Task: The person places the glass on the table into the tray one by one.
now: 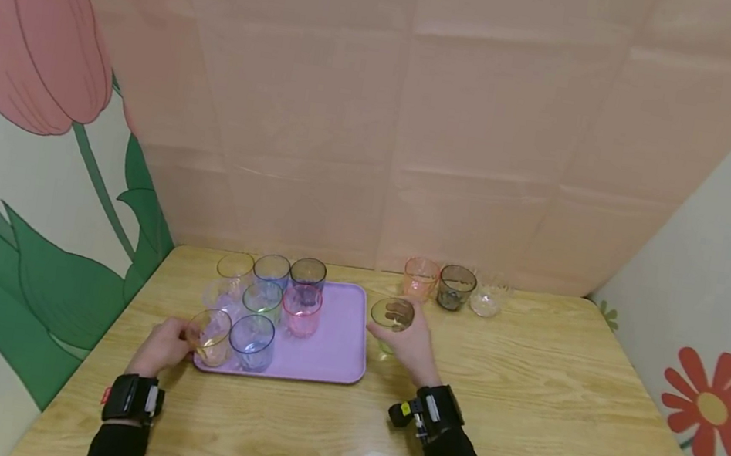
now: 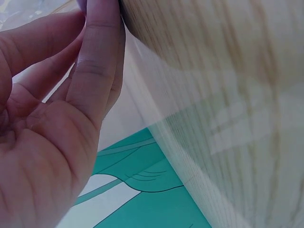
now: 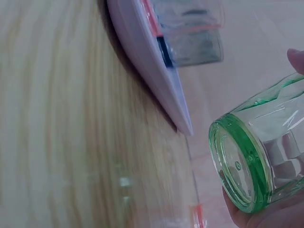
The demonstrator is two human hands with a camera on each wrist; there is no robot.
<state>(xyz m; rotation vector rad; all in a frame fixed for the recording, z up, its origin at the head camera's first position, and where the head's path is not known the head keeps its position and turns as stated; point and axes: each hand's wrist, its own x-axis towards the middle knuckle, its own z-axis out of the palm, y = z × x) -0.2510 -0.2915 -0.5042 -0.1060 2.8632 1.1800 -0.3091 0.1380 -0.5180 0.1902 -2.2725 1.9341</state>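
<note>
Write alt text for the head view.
A person's right hand holds a green-tinted see-through tumbler to the right of a rectangular purple tray bearing other tinted see-through tumblers, while the left hand is at the tray's left edge. Three more tumblers, orange-pink, smoky grey and colourless, stand near the far edge of a light wooden table.

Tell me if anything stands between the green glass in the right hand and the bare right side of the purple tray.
Nothing visible does, beyond the tray's low rim. The green glass in the right hand is raised; the tray's other glasses stand farther left.
</note>
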